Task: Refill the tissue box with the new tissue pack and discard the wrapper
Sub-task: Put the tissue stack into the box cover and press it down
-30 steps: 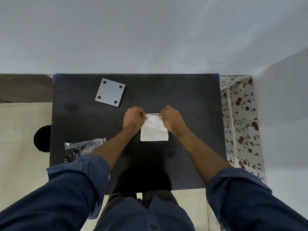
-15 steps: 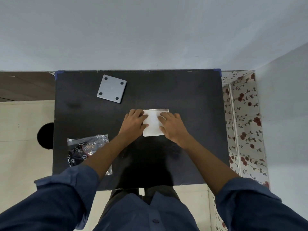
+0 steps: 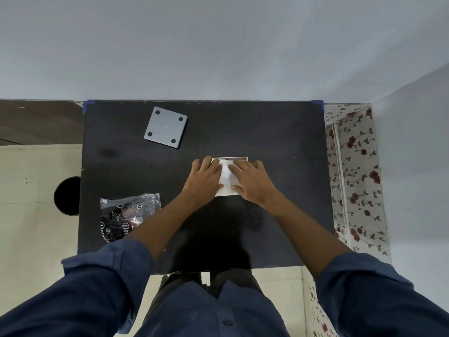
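From the head view, a black worktop [image 3: 267,132] fills the middle of the frame, set against a pale wall. Near its centre, slightly right, both hands lie side by side on a white stack of tissues [image 3: 228,177] that sits in a white tissue box [image 3: 237,158], of which only a thin far rim shows. The left hand [image 3: 203,181] rests flat over the left part of the tissues, its fingers [image 3: 211,166] extended and pressing down, curled round nothing. The right hand [image 3: 254,182] covers the right part in the same way, fingers [image 3: 239,167] straight and laid on the white surface, thumb at the near edge. How deep the tissues sit in the box cannot be told, as the hands hide most of it.

In the upper left of the worktop lies a grey square panel [image 3: 166,127] with four dark round pads at its corners, possibly the box's base, well apart from the hands. At the lower left of the worktop lies a crumpled clear wrapper [image 3: 130,215] with dark print, partly under the left forearm's dark blue sleeve [image 3: 107,283]. A floral-patterned surface [image 3: 354,181] runs along the right edge.
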